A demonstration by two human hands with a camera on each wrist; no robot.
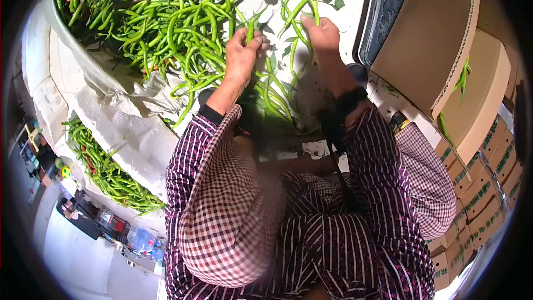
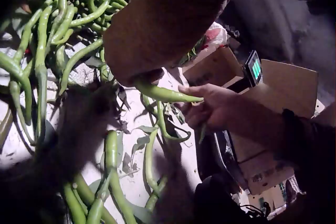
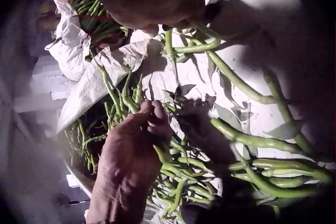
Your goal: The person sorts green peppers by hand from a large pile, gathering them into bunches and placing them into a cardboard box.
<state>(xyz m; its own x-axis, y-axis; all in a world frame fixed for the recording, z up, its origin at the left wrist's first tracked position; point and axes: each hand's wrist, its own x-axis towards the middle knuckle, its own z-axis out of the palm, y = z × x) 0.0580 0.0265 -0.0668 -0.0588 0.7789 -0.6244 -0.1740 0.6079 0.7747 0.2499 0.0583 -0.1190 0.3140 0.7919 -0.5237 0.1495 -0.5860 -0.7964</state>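
Observation:
Long green chili peppers (image 1: 183, 16) spread in a big heap over white sheeting, thickest on the left. My left hand (image 1: 240, 61) is at the heap's right edge and pinches a green chili pepper (image 1: 251, 29) between thumb and fingers. In the left wrist view that pepper (image 2: 165, 94) juts out past the hand, its tip overlapping the other hand. Across a small gap, my right hand (image 1: 325, 36) holds another green chili pepper (image 1: 315, 11) at the fingertips. Between and below the hands lie several loose peppers (image 1: 272, 97) with a few leaves.
A brown cardboard box (image 1: 425, 33) with raised flaps stands at the right, beside a dark-rimmed tray (image 1: 383, 16). Stacked printed cartons (image 1: 480, 194) are behind it. Another pepper pile (image 1: 108, 166) lies at lower left, past the white sack edge (image 1: 111, 128).

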